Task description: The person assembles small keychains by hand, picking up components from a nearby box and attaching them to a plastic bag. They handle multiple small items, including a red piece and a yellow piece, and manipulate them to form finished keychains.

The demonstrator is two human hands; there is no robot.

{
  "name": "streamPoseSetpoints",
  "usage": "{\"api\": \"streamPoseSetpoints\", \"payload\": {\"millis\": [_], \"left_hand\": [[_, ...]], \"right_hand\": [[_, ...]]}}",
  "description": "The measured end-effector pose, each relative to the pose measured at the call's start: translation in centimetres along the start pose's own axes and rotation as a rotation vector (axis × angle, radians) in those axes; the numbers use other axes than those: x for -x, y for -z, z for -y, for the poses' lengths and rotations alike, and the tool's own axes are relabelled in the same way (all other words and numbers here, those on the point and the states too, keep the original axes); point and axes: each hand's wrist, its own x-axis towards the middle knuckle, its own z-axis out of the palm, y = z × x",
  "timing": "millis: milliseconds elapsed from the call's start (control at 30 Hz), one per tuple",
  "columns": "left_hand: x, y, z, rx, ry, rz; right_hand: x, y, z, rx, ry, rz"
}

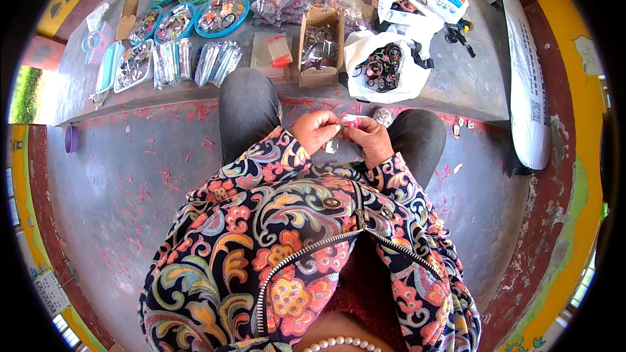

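My left hand [315,132] and my right hand [373,142] meet between my knees, fingertips almost touching. Both pinch a small pink and white item [343,129], partly clear like plastic; its exact kind is hidden by the fingers. Beyond the hands, on the raised grey ledge, an open white bag [352,58] holds dark elastic hair ties [385,68]. To its left stands a cardboard box [310,77] with small plastic-wrapped pieces inside. Flat clear packets [264,49] with a red piece on top lie beside the box.
Bundles of wrapped pens [218,62], a white tray [122,83] and several round basins [244,14] of small goods fill the ledge's left. Clear bags [287,0] lie behind. A long white package [527,85] leans at right. Red scraps litter the floor; a purple bucket [71,138] stands left.
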Motion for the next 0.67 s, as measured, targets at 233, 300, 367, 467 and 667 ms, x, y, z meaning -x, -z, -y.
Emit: {"api": "streamPoseSetpoints", "payload": {"millis": [233,300,367,467,667], "left_hand": [[-0.4,0.5,0.7,0.369,0.130,-0.054],[-0.3,0.7,0.9,0.403,0.120,-0.022],[-0.5,0.9,1.3,0.423,0.112,0.016],[-0.6,1.0,1.3,0.440,0.076,0.071],[-0.6,1.3,1.5,0.391,0.128,0.124]], "right_hand": [[-0.2,0.2,0.1,0.051,0.032,0.090],[-0.2,0.3,0.1,0.050,0.017,0.095],[-0.3,0.5,-0.2,0.035,0.029,0.080],[-0.2,0.6,-0.3,-0.019,0.045,0.041],[-0.1,0.8,-0.2,-0.049,0.051,0.017]]}}
